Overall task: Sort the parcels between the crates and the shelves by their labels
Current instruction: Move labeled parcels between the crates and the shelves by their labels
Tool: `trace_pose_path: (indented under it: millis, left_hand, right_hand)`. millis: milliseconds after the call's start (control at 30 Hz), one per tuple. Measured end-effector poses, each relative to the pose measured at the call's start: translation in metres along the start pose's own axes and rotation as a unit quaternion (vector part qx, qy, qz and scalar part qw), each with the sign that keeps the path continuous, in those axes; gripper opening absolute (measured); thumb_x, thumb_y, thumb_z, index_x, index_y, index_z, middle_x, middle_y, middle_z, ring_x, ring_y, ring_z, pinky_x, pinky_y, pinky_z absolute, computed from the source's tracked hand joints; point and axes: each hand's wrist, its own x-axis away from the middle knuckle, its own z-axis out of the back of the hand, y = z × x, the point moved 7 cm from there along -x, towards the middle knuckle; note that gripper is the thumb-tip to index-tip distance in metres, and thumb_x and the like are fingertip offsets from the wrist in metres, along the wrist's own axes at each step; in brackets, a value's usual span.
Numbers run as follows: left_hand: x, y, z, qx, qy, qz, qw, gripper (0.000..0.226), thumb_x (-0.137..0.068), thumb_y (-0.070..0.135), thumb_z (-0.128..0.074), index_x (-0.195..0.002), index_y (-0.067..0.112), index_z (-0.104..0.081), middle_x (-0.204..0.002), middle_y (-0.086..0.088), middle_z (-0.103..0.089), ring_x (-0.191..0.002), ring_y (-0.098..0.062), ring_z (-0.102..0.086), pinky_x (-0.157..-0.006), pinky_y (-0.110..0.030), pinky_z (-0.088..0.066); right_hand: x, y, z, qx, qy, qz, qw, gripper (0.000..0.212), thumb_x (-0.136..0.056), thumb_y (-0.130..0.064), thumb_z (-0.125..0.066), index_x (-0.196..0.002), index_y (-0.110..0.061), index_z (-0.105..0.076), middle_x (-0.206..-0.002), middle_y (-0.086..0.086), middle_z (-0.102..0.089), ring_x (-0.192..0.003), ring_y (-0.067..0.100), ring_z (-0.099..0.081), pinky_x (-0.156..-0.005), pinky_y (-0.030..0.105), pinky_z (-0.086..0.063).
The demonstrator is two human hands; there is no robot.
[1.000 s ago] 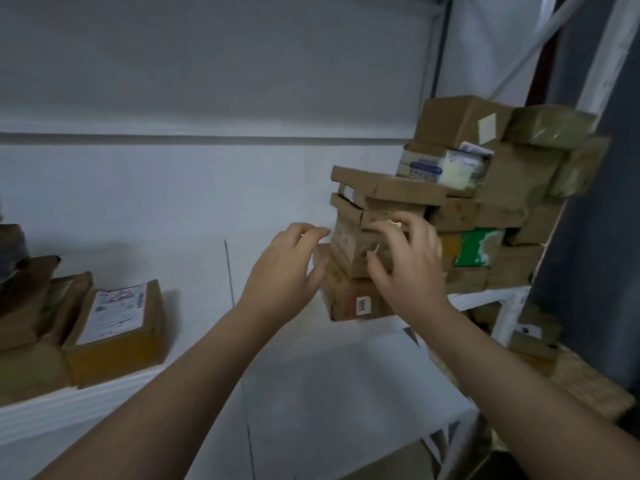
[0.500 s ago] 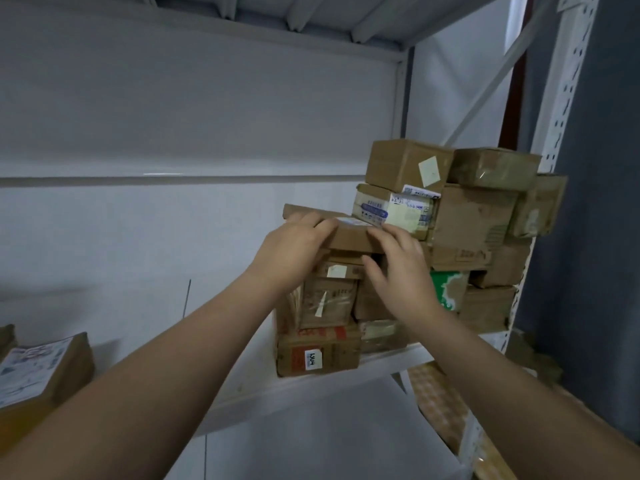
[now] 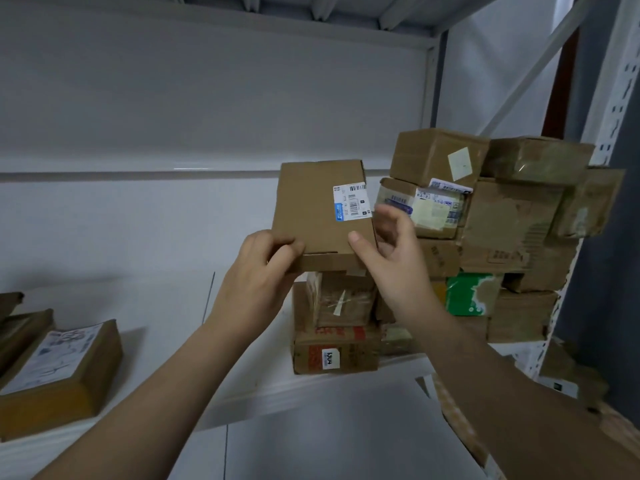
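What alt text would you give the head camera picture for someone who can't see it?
The left hand and right hand hold up a flat cardboard parcel, its barcode label facing the camera. Behind it, a stack of parcels fills the right end of a white shelf.

Parcel stack (image 3: 502, 230) as landmark. Left of stack: bare shelf board (image 3: 166, 358), open reach up to upper shelf (image 3: 311, 8). Farther left: flat parcels (image 3: 59, 368) block. Right of stack: perforated upright (image 3: 620, 81) closes side. In front of stack: held box (image 3: 311, 209).
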Motion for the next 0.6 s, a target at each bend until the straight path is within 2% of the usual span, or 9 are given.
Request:
trace_pose_path:
  millis: [67,133,200,267,300,367,433,500,600]
  left_hand:
    - [0.011,-0.012,0.007,0.003,0.004,0.027,1.000,0.043,-0.078,0.007,-0.074,-0.116,0.006,-0.054,-0.114,-0.019,-0.055,-0.106,-0.030,-0.047,-0.076,-0.041,-0.053]
    - [0.023,-0.026,0.014,0.012,-0.009,0.079,0.997,0.046,-0.078,0.025,-0.073,-0.117,0.006,-0.056,-0.122,-0.018,-0.052,-0.111,-0.030,-0.047,-0.086,-0.038,-0.048]
    - [0.033,-0.035,0.018,-0.009,-0.038,0.106,0.994,0.061,-0.072,0.037,-0.076,-0.120,0.005,-0.056,-0.128,-0.021,-0.050,-0.116,-0.036,-0.049,-0.096,-0.041,-0.040]
    - [0.041,-0.035,0.022,-0.110,-0.049,0.086,0.989,0.071,-0.065,0.036,-0.084,-0.123,0.008,-0.052,-0.129,-0.021,-0.052,-0.118,-0.039,-0.049,-0.104,-0.052,-0.032]
    - [0.045,-0.035,0.029,-0.153,-0.038,0.077,0.985,0.070,-0.066,0.034,-0.083,-0.124,0.012,-0.049,-0.128,-0.019,-0.054,-0.117,-0.036,-0.049,-0.104,-0.053,-0.029]
    - [0.050,-0.036,0.045,-0.184,0.011,0.046,0.982,0.057,-0.075,0.030,-0.070,-0.126,0.021,-0.046,-0.124,-0.013,-0.058,-0.111,-0.029,-0.045,-0.094,-0.047,-0.029]
    - [0.057,-0.043,0.062,-0.185,0.055,0.005,0.981,0.046,-0.083,0.027,-0.058,-0.127,0.026,-0.046,-0.120,-0.006,-0.057,-0.105,-0.027,-0.042,-0.088,-0.044,-0.030]
    - [0.063,-0.055,0.077,-0.168,0.072,-0.034,0.982,0.040,-0.086,0.020,-0.058,-0.125,0.026,-0.047,-0.119,-0.001,-0.049,-0.106,-0.027,-0.044,-0.090,-0.046,-0.034]
    - [0.072,-0.080,0.097,-0.117,0.065,-0.057,0.989,0.030,-0.090,0.013,-0.055,-0.119,0.015,-0.049,-0.122,-0.010,-0.060,-0.115,-0.029,-0.047,-0.104,-0.052,-0.027]
  right_hand:
    - [0.002,0.003,-0.017,-0.051,-0.013,-0.037,0.998,0.063,-0.086,-0.017,-0.069,-0.129,-0.044,-0.031,-0.138,-0.003,-0.048,-0.117,0.014,-0.056,-0.095,0.038,-0.052]
    - [0.008,0.009,-0.036,-0.081,-0.027,-0.057,0.995,0.079,-0.084,-0.011,-0.071,-0.138,-0.044,-0.024,-0.131,-0.002,-0.054,-0.113,0.012,-0.059,-0.094,0.040,-0.052]
    - [0.016,0.018,-0.060,-0.107,-0.044,-0.069,0.991,0.090,-0.082,-0.004,-0.071,-0.144,-0.042,-0.018,-0.118,-0.002,-0.059,-0.103,0.006,-0.064,-0.085,0.031,-0.056]
    - [0.024,0.024,-0.086,-0.137,-0.053,-0.078,0.986,0.095,-0.080,0.001,-0.069,-0.146,-0.040,-0.014,-0.112,0.003,-0.059,-0.094,0.001,-0.066,-0.073,0.022,-0.056]
    - [0.029,0.026,-0.102,-0.154,-0.058,-0.084,0.983,0.098,-0.078,-0.001,-0.069,-0.147,-0.041,-0.012,-0.113,0.005,-0.058,-0.092,0.002,-0.067,-0.073,0.022,-0.055]
    - [0.035,0.027,-0.126,-0.178,-0.068,-0.095,0.977,0.099,-0.069,-0.012,-0.069,-0.145,-0.043,-0.013,-0.116,0.002,-0.059,-0.094,0.003,-0.067,-0.074,0.022,-0.053]
    - [0.035,0.026,-0.145,-0.211,-0.077,-0.112,0.968,0.090,-0.065,-0.018,-0.068,-0.138,-0.044,-0.024,-0.117,-0.002,-0.062,-0.094,0.005,-0.068,-0.071,0.021,-0.054]
    - [0.030,0.024,-0.154,-0.254,-0.069,-0.137,0.955,0.082,-0.068,-0.015,-0.068,-0.140,-0.031,-0.032,-0.114,0.002,-0.066,-0.094,0.010,-0.069,-0.072,0.028,-0.057]
    - [0.014,0.019,-0.152,-0.293,-0.024,-0.153,0.943,0.078,-0.087,-0.009,-0.064,-0.150,-0.024,-0.021,-0.109,0.009,-0.067,-0.089,0.015,-0.071,-0.074,0.039,-0.059]
